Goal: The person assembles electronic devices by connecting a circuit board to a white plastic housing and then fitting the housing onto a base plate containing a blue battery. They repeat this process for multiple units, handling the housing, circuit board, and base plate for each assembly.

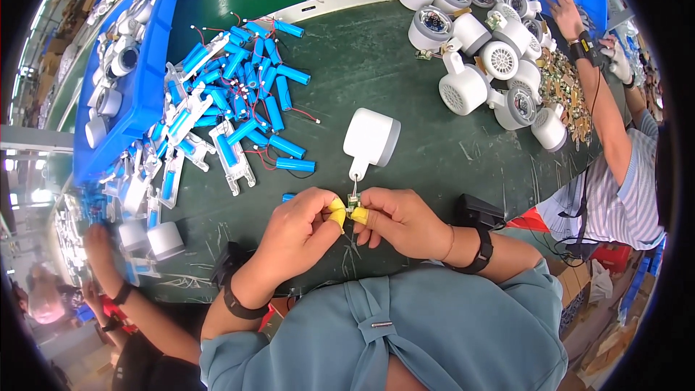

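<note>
Teal blouse [318,340], cut off below; both hands [297,237] [409,224] pinching small green circuit board [354,201]; fingertips [360,214] partly hide it.

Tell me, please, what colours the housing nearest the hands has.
The housing is white with a grey rim; the head view shows it.

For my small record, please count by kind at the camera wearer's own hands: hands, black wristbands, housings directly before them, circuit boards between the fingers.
Hands: 2 (left hand, right hand)
Black wristbands: 2
White-and-grey housing: 1
Green circuit board: 1
Total: 6
</note>
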Tool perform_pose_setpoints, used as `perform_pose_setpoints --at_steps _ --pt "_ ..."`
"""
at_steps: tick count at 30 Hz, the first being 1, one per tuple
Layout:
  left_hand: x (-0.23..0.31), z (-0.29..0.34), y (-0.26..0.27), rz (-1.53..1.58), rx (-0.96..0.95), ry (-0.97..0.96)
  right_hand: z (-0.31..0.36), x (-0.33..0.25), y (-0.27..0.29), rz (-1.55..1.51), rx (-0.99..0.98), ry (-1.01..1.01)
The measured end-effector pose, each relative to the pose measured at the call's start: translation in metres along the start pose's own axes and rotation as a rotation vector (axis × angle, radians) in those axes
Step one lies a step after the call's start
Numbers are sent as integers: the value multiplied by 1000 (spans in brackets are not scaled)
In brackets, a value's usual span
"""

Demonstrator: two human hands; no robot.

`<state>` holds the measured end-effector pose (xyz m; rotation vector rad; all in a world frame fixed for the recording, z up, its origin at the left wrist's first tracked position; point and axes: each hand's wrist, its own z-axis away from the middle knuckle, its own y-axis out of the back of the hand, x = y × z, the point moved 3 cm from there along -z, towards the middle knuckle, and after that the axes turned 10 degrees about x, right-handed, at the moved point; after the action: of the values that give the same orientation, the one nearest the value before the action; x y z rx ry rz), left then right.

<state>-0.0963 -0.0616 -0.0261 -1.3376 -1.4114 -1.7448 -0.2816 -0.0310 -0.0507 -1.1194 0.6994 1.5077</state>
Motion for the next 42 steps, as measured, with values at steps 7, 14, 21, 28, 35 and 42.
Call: perform_pose_setpoints --at_steps 7,14,21,28,35,42 --pt "7 -12 1 -71 -77 72 6 -1 -8 139 113 133" --pt "11 15 -21 -146 200 -22 8 -2 -13 243 306 290" --pt "15 16 -28 -211 242 -211 7 7 -12 385 362 471" --pt "18 15 -30 -317 209 -304 7 9 -12 410 361 472" --pt "16 7 -18 -224 145 -207 10 2 -11 378 313 478" --pt "16 3 -12 -198 66 -97 7 8 -13 339 305 498"
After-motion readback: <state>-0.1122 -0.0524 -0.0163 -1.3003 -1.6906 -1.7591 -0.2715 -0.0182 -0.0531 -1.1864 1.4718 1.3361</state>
